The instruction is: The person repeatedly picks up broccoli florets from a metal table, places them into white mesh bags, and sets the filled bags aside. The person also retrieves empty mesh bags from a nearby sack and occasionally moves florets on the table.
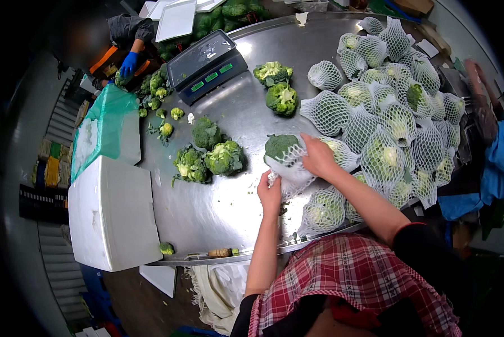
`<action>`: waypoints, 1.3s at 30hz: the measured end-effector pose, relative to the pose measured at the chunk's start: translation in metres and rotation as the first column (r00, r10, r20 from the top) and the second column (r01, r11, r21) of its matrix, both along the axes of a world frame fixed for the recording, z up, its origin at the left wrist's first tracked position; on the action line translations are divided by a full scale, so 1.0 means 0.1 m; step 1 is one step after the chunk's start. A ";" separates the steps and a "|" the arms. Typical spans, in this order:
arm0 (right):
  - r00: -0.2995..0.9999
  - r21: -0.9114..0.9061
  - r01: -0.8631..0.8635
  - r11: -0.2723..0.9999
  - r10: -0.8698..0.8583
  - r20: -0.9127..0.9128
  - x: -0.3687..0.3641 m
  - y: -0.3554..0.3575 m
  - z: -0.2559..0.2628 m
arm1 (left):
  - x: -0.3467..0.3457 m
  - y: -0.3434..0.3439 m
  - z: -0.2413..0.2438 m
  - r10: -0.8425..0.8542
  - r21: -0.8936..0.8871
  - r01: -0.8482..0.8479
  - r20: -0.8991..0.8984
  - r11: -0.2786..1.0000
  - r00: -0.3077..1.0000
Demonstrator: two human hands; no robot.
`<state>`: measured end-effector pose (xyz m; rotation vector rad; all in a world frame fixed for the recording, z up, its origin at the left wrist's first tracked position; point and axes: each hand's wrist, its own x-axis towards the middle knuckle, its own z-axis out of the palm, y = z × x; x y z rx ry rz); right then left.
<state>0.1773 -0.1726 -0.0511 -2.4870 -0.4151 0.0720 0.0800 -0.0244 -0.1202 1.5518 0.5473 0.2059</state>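
Between my hands a broccoli head [280, 145] sits partly inside a white foam net sleeve [290, 170], its green crown bare at the far side. My left hand [270, 189] pinches the near edge of the sleeve. From the right, my right hand [318, 156] grips the net against the broccoli's side. Bare broccoli heads [224, 158] lie in a group to the left, and two more bare heads [282, 99] rest farther back. To the right is a large pile of broccoli in foam nets [380, 158], its nearest pieces beside my right forearm.
A digital scale [209, 67] stands at the back of the steel table [197, 215]. White foam boxes [125, 215] line the left, one with a green liner [119, 105]. A knife with a wooden handle [220, 252] lies at the front edge. A blue-gloved co-worker's hand [129, 64] holds broccoli.
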 end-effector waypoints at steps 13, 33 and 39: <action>0.999 0.526 0.037 0.850 -0.040 -0.005 0.01 0.57 -0.56 | -0.15 0.35 -0.20 0.339 0.242 -0.348 0.079 0.906 0.938; 0.847 0.784 0.311 0.538 0.218 -0.485 0.48 0.68 -1.02 | 0.28 0.43 -0.21 0.425 -0.151 -0.406 0.126 0.901 0.897; 0.665 0.797 0.505 0.330 0.439 -0.604 0.58 0.78 -0.78 | 0.27 0.74 -0.23 0.390 -0.323 -0.337 0.114 0.884 0.914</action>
